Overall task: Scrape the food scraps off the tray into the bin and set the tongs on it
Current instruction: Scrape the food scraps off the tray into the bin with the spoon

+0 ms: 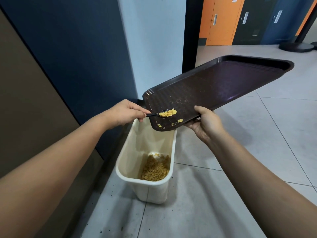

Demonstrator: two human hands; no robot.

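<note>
the biggest thing in front of me is the dark brown tray (pixel 214 86), tilted so its near left corner dips over the mouth of the bin (pixel 127 162) while the far end rises toward the tiled hallway; most of its surface looks bare, with only crumbs and a smear near the low corner. the bin is a cream plastic tub standing on the floor against the dark wall, and a heap of yellow-brown scraps already lies at its bottom. my right hand (pixel 204 124) grips the tray's near edge, thumb pressed on top of the rim and fingers curled underneath. my left hand (pixel 126 112) pinches the handle of a thin black utensil, which i take for the tongs (pixel 152 115), between thumb and fingertips, its working end lying on the tray under a small clump of yellow scraps (pixel 168 113). a few smaller flakes (pixel 180 120) sit just beside the lip, nearer the bin. i judge i'm in the scraping step and close to its end: what's left is this clump and the flakes. the next move calls for dragging the clump down over the low corner so it falls inside the tub, not on the floor, then levelling the tray before laying the tongs on it
</note>
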